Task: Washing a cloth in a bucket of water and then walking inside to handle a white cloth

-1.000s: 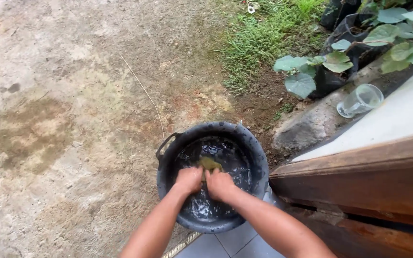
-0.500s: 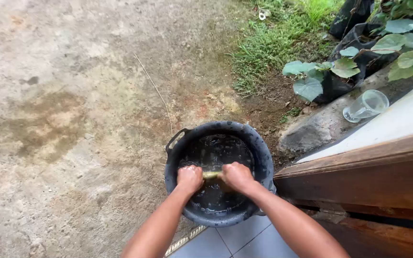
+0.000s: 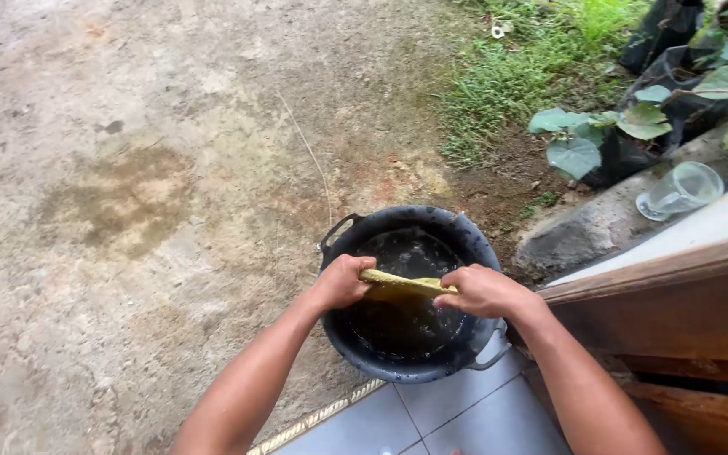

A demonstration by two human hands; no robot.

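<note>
A black round basin (image 3: 465,244) with water in it stands on the ground at the edge of grey tiles. Above it I hold a wet yellow-green cloth (image 3: 402,285), twisted into a long roll. My left hand (image 3: 340,282) grips its left end and my right hand (image 3: 482,291) grips its right end. Both hands are over the basin, above the water.
A clear glass (image 3: 680,190) lies on its side on a stone ledge at the right. A brown wooden board (image 3: 667,312) runs along the right. Potted leafy plants (image 3: 634,126) and grass (image 3: 516,76) are at the upper right. Bare concrete ground (image 3: 128,185) spreads to the left.
My hands have lifted out of the water and moved apart, and the cloth is now stretched and twisted between them. The view has shifted left.
</note>
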